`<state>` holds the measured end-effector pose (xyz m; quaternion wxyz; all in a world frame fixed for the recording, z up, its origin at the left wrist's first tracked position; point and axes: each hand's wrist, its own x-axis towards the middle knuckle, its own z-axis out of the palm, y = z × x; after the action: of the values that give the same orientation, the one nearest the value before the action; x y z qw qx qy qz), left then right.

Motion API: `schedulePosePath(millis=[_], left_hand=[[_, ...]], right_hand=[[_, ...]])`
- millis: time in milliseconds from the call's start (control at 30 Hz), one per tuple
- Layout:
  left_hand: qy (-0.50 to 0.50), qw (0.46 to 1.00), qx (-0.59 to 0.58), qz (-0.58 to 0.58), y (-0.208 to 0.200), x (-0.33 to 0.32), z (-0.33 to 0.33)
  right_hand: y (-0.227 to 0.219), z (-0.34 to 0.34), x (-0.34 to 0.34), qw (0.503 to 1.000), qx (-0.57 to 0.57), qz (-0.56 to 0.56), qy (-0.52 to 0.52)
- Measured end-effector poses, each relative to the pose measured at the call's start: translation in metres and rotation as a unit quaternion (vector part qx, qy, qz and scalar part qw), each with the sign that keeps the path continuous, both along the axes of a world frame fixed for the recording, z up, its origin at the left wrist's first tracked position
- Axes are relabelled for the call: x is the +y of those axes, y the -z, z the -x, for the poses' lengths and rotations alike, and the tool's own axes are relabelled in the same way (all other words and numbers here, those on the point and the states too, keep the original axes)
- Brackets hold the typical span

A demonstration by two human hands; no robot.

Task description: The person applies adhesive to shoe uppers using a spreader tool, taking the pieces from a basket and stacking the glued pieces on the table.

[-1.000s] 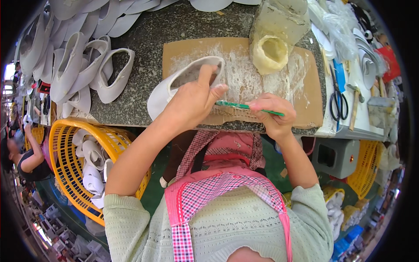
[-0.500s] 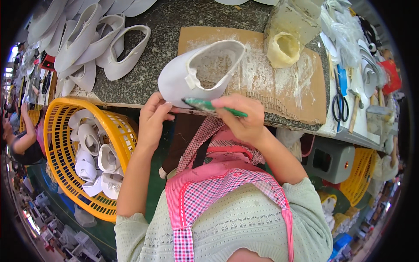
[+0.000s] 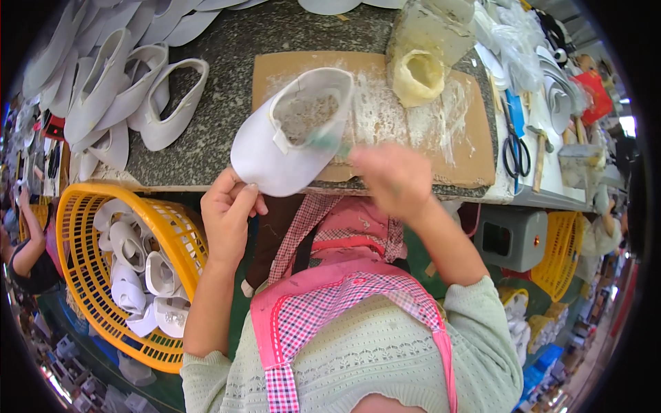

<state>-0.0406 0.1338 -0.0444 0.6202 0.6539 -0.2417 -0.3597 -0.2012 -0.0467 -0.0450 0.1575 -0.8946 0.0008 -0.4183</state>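
— Across the stained cardboard (image 3: 468,138) on the table (image 3: 231,89), what to find?

— A white shoe (image 3: 268,168), lying aslant with opening upward, heel toward the far right, toe poking past the table's near edge.

— Why set so?

— Probably to leave the toe within easy reach of the left hand (image 3: 231,206), and the near side of the rim toward the right hand (image 3: 396,175). Backed by cardboard, perhaps to spare the table from whitish smears.

— And the left hand, how far open?

— Nearly closed. Pinching the edge of the toe between thumb and bent fingers, likely to steady the shoe while covering little of it.

— And the right?

— Curled, blurred, closed around a green stick (image 3: 328,143), with tip over the rim on the right side. Cannot tell whether touching the shoe or just above it.

— Anything placed nearby?

— At the cardboard's far edge, a grimy container (image 3: 430,38), yellowish mouth facing the body, likely for easy reach. To the left on the table, more white shoes (image 3: 165,132), overlapping; below, a yellow basket (image 3: 127,191) loaded with others. Past the cardboard on the right, scissors (image 3: 515,141), handles nearest.
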Motion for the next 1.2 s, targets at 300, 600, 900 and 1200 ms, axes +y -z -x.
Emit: schedulePosePath(millis=[300,600,900,1200], left_hand=[[0.061,0.981,-0.175,0.061,-0.039,-0.059,0.004],[0.155,0.950,0.239,0.126,-0.020,-0.100,-0.009],[0.044,0.967,-0.251,-0.025,-0.070,-0.099,-0.034],[0.086,0.961,-0.261,-0.026,-0.067,-0.114,-0.019]], right_hand=[[-0.033,0.037,-0.099,0.961,-0.143,-0.124,0.203],[-0.024,0.072,-0.122,0.916,-0.128,-0.374,0.074],[-0.014,0.045,-0.068,0.930,-0.090,-0.356,-0.010],[-0.001,0.011,-0.079,0.999,0.024,-0.013,0.044]])
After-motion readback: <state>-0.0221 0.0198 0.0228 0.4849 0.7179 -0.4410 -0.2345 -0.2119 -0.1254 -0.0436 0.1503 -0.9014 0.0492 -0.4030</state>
